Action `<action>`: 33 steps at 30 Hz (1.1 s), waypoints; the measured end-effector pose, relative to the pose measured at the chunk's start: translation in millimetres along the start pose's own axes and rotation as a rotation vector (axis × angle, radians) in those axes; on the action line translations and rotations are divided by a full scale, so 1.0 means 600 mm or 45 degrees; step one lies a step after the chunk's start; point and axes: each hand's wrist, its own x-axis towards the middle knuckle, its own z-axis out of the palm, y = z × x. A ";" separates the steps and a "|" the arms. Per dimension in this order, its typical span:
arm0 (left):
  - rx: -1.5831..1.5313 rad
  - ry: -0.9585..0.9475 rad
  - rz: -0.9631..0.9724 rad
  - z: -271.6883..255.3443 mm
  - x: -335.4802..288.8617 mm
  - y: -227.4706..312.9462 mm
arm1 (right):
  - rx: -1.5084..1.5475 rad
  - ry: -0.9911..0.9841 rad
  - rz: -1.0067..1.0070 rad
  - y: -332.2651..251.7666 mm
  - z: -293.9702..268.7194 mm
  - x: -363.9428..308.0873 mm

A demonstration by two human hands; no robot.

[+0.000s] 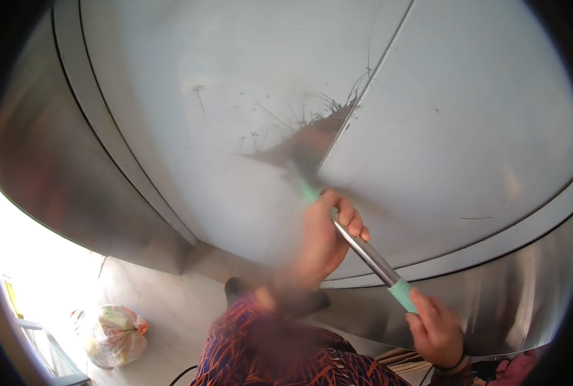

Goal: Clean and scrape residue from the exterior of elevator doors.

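Note:
I hold a broom-like tool by its silver metal handle (pixel 371 257), slanting across a pale grey panelled surface (pixel 235 58). My left hand (pixel 325 231), smeared by motion at the wrist, is closed around the upper part of the shaft near a green joint. Lower down, my right hand (pixel 439 331) wraps the green textured grip (pixel 403 294) at the end. A blurred brown fan-shaped head (pixel 309 141) presses on the surface beside a straight seam. Thin dark strands (pixel 331 106) gather along the far edge of the head, and a few loose ones lie scattered farther left.
Shiny metal panels (pixel 87 167) curve along the left side and the near right. A tied clear plastic bag (pixel 114 336) with something inside rests on the light marbled floor (pixel 170 302) at lower left. Brownish flat pieces (pixel 402 360) lie near my right forearm.

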 end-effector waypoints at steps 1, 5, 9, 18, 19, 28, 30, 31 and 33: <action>-0.027 0.026 -0.026 0.003 -0.001 0.003 | -0.013 -0.028 0.007 -0.001 -0.006 0.003; -0.007 0.029 0.000 -0.008 0.010 0.003 | -0.099 -0.022 -0.046 -0.001 0.001 0.009; 0.027 0.011 -0.025 0.001 0.001 0.001 | -0.042 -0.028 -0.021 0.001 -0.005 0.002; -0.056 -0.025 0.012 -0.020 0.000 0.006 | -0.067 -0.048 -0.118 0.007 -0.001 0.017; 0.021 0.037 0.024 -0.001 -0.007 0.002 | -0.092 -0.036 -0.136 0.011 -0.010 0.013; -0.056 -0.017 -0.051 0.005 0.006 -0.012 | -0.119 -0.025 -0.077 0.011 -0.032 0.008; -0.086 0.030 -0.054 0.010 0.005 -0.004 | -0.137 -0.054 -0.085 0.006 -0.039 0.020; -0.051 0.039 -0.020 0.009 0.003 0.000 | -0.153 -0.080 -0.091 0.004 -0.040 0.024; -0.024 0.040 0.000 0.008 0.005 -0.003 | -0.160 -0.092 -0.074 0.002 -0.039 0.020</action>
